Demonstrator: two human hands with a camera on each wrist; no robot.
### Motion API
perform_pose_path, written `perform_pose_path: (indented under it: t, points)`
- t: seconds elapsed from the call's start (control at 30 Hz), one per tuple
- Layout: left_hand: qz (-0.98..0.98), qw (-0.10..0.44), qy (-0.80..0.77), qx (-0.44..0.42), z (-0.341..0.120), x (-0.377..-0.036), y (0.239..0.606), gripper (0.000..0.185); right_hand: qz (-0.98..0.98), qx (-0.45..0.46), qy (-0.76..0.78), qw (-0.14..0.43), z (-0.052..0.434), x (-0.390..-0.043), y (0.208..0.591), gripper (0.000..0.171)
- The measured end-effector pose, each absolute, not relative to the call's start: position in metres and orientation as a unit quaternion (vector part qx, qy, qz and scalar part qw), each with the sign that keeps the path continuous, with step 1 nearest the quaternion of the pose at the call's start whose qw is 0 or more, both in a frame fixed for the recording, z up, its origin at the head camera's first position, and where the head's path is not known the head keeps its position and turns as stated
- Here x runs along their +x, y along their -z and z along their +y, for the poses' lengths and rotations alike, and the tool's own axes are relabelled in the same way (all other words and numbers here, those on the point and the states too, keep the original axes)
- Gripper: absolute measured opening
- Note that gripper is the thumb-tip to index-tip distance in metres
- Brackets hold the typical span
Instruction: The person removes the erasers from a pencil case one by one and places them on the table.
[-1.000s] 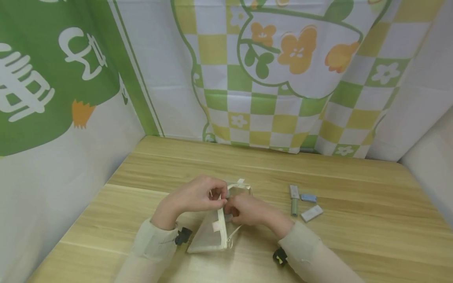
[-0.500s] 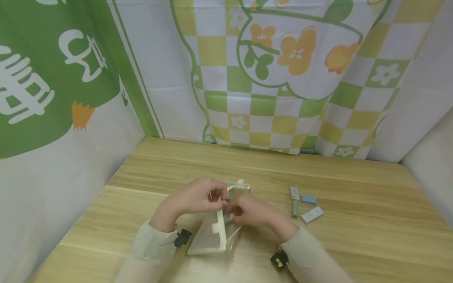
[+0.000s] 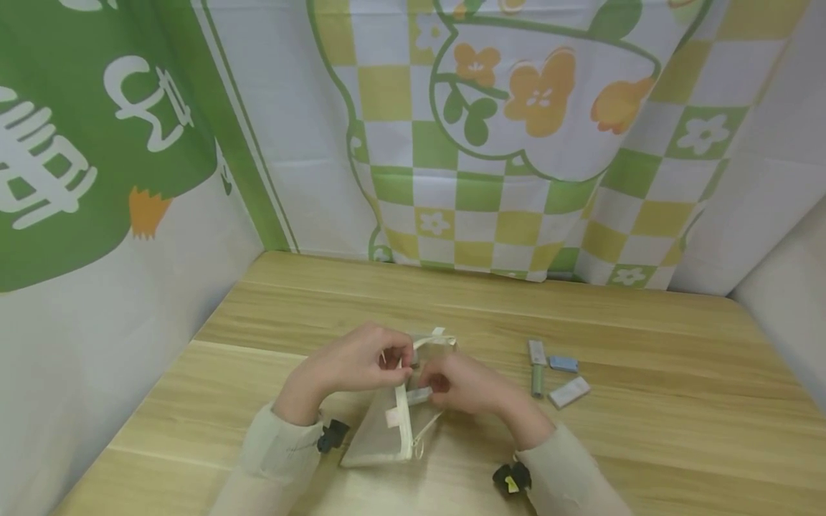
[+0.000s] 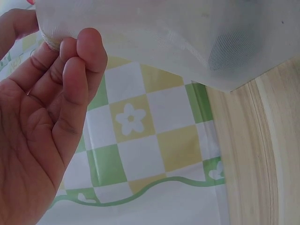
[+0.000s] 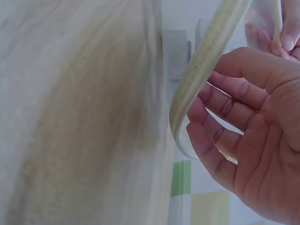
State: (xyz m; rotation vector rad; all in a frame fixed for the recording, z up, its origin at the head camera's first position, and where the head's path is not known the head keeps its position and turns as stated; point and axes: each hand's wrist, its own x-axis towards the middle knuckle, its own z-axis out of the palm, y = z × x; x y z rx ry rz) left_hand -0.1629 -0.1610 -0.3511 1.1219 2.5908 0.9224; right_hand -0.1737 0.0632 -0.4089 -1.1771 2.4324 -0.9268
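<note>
left hand point(image 3: 361, 362) pinches the rim of a soft cream mesh zip pouch point(image 3: 393, 423) on the wooden table point(image 3: 645, 430); right hand point(image 3: 461, 383) pinches a small grey stick point(image 3: 419, 395) at its mouth; the pouch looks light and floppy, best gripped by the zip edge; three similar sticks point(image 3: 551, 373) lie right of the hands

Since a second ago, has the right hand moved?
Yes. The right hand has slid slightly toward the person and right, nearer the green tube, with a small grey piece now showing.

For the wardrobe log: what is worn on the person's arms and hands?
Both hands are bare: left hand, right hand. Long pale beige sleeves cover both forearms. A small black device sits at each wrist, the right one with a yellow-green mark.
</note>
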Motion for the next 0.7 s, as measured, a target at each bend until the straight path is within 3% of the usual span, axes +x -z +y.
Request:
perform_pose_path:
  t: [0.7]
  points:
    - [0.867,0.092,-0.312,0.377,-0.157,-0.163,0.354,0.007,0.853,-0.377,0.337,0.127,0.076,-0.167,0.409,0.020]
